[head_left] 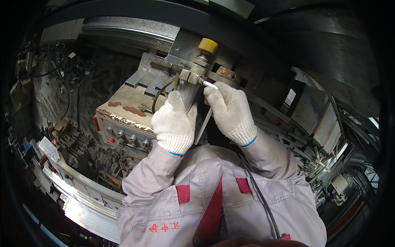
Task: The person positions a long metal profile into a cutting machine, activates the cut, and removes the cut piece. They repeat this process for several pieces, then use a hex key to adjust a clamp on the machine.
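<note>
Both of my hands wear white knitted gloves. My right hand [231, 110] is closed around an L-shaped hex key [204, 125]. The short end of the key meets the side of a metal clamp block [192, 75]; its long arm slants down below my fingers, and the bend is partly hidden by the glove. Just left of it, my left hand [175, 119] grips a flat grey metal piece [189, 95] between thumb and fingers, directly under the block. Above the block sits a yellow knob [208, 45] on a threaded fitting.
At the left stands a worn control box [127, 108] with knobs and a red button; a wrench [145, 108] and flat metal plates [144, 78] lie on top. Metal offcuts [78, 146] pile up at lower left. A dark machine beam [135, 12] crosses overhead. Metal strips crowd the right.
</note>
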Action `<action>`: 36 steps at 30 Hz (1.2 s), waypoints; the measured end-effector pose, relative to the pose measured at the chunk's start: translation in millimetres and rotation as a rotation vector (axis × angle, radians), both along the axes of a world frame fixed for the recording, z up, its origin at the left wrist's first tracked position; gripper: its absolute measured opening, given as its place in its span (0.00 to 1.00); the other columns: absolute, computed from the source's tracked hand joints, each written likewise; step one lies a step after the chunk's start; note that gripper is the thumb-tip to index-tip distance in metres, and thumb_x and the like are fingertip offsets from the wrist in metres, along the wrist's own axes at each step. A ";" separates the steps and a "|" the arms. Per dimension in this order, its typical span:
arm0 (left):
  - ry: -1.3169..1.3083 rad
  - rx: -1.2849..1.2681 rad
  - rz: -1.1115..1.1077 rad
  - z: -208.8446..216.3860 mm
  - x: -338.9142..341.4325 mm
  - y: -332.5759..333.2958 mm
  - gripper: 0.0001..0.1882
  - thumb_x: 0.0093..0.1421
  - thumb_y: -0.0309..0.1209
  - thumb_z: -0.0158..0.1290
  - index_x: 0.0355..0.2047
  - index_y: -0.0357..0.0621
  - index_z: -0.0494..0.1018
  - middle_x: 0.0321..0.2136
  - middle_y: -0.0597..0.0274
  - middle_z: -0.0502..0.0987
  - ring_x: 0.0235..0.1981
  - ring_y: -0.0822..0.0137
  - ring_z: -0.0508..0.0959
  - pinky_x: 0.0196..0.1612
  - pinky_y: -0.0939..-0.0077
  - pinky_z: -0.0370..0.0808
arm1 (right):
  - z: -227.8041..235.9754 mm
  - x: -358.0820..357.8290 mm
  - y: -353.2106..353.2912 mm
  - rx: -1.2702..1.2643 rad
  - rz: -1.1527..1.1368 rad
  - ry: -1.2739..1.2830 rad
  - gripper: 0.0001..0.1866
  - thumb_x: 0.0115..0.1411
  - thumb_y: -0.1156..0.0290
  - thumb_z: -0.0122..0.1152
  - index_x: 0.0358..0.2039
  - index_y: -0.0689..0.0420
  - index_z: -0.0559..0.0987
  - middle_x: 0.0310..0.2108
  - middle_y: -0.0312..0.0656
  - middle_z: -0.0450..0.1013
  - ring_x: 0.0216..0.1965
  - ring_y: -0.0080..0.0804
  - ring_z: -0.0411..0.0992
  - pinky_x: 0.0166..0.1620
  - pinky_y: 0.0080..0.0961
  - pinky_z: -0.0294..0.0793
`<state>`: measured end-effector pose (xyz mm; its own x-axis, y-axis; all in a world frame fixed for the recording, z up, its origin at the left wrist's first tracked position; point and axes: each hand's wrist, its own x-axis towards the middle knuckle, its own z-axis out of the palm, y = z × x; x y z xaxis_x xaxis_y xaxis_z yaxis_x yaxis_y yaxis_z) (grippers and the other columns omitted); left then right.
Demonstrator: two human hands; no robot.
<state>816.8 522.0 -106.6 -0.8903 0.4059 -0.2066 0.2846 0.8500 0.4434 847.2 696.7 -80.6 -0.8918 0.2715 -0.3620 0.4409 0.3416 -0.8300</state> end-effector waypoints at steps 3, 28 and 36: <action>-0.035 -0.011 0.007 0.3 -0.6 0.8 0.27 0.64 0.40 0.69 0.52 0.34 0.70 0.32 0.42 0.80 0.32 0.39 0.83 0.35 0.45 0.80 | 1.2 -1.4 2.8 0.118 0.065 -0.020 0.22 0.78 0.58 0.59 0.34 0.66 0.81 0.24 0.51 0.78 0.25 0.36 0.79 0.31 0.35 0.75; 0.176 0.363 -0.237 36.1 18.0 -39.6 0.32 0.57 0.45 0.75 0.55 0.40 0.78 0.40 0.54 0.84 0.37 0.49 0.84 0.43 0.52 0.78 | 9.0 1.5 8.9 -0.504 -0.133 -0.245 0.20 0.80 0.57 0.57 0.36 0.61 0.82 0.23 0.33 0.73 0.23 0.15 0.68 0.27 0.19 0.69; 0.106 0.110 -0.240 26.7 49.6 -26.9 0.13 0.60 0.34 0.70 0.42 0.48 0.80 0.28 0.60 0.78 0.27 0.50 0.78 0.32 0.56 0.74 | 11.5 -0.6 2.6 -0.638 -0.248 -0.309 0.20 0.79 0.58 0.57 0.34 0.59 0.82 0.21 0.34 0.73 0.21 0.18 0.71 0.21 0.22 0.69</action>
